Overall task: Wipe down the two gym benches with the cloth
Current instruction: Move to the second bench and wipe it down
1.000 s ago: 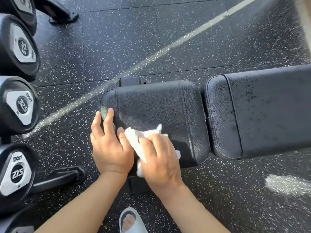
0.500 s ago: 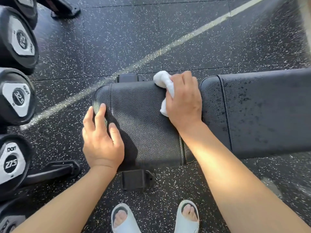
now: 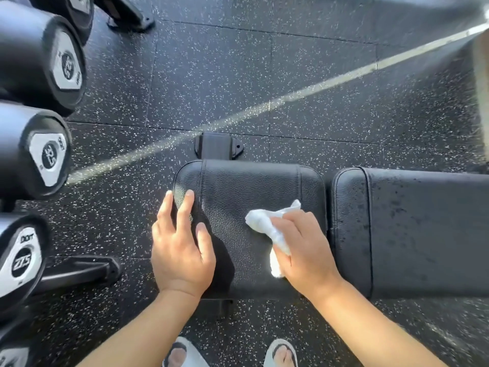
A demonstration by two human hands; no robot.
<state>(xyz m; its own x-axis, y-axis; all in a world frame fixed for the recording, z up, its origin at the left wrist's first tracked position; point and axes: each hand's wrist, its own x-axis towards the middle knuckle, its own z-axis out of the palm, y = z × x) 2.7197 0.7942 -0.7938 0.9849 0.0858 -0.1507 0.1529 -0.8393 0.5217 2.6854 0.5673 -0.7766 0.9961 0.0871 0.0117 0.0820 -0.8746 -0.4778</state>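
Note:
A black padded gym bench lies across the view. Its square seat pad (image 3: 248, 186) is in the middle and its long back pad (image 3: 423, 229), speckled with dark droplets, runs off to the right. My right hand (image 3: 307, 250) presses a crumpled white cloth (image 3: 262, 221) onto the seat pad's near right part. My left hand (image 3: 180, 247) rests flat with fingers spread on the pad's left edge. Only this one bench is in view.
A rack of black dumbbells (image 3: 45, 157) lines the left edge, with its foot (image 3: 79, 271) reaching toward the bench. The bench's frame bracket (image 3: 217, 147) sticks out behind the seat. Speckled rubber floor (image 3: 264, 75) with a pale stripe lies beyond. My sandalled feet (image 3: 280, 353) stand below.
My right hand has swept the cloth from the seat pad's far right corner back toward me. One second ago it was at the pad's near edge. My left hand stayed on the left edge.

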